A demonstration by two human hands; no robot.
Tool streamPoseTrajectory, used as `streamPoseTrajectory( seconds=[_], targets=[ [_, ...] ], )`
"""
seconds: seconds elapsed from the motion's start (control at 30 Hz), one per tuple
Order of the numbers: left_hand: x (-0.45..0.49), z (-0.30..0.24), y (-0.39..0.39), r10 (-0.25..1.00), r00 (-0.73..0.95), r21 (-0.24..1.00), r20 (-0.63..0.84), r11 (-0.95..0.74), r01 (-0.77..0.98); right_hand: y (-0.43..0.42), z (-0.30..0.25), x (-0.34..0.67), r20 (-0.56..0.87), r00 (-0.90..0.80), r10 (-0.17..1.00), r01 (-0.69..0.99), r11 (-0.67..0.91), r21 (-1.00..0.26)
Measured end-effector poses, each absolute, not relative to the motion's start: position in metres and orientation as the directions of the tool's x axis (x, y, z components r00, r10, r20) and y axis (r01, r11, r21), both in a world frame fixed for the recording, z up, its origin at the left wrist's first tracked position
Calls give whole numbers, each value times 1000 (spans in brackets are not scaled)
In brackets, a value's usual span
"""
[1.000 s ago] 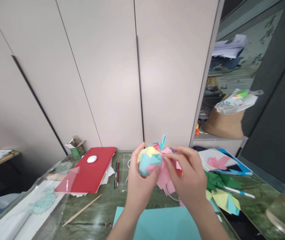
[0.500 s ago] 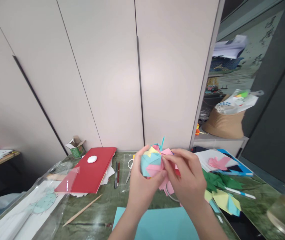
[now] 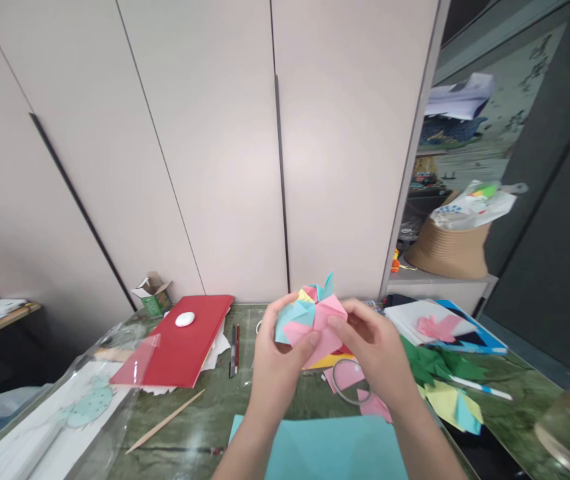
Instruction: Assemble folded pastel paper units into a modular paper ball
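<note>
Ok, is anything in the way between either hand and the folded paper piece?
Nothing visible: the left hand and right hand both touch the folded paper piece directly, thumbs on its pink near side. The grey ring lies lower in the view, on the table, not between them.

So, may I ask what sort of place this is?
Perhaps a home craft corner: a multicoloured folded paper piece being handled, a turquoise sheet on the green table, and tall pale cabinet doors behind suggest it.
</note>
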State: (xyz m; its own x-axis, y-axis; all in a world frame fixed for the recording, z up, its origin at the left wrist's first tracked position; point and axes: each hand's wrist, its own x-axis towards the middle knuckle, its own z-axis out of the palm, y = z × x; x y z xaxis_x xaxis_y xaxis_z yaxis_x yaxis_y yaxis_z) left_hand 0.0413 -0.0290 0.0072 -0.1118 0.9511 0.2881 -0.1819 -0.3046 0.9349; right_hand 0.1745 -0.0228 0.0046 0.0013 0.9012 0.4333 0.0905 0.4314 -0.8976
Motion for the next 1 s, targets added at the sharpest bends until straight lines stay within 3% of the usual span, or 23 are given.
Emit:
streamPoseTrajectory(
  seconds=[0.3, 0.57, 0.7, 1.0],
  targets=[
    [43, 8, -31, 956, -73, 911, 285, -294, -289, -18, 2, 173, 380, -58, 923, -144, 368, -918],
    [42, 4, -28, 959, -79, 912, 272, -283, -297, -15, -5, 168, 380, 7, 925, -223, 372, -901],
    [40, 4, -30, 964, -84, 903, 253, -267, -336, -18, -6, 162, 393, 91, 915, -142, 403, -904],
    [39, 3, -33, 925, -111, 897, 362, -379, -230, -20, -7, 156, 509, 223, 831, 114, 496, -861]
  ],
)
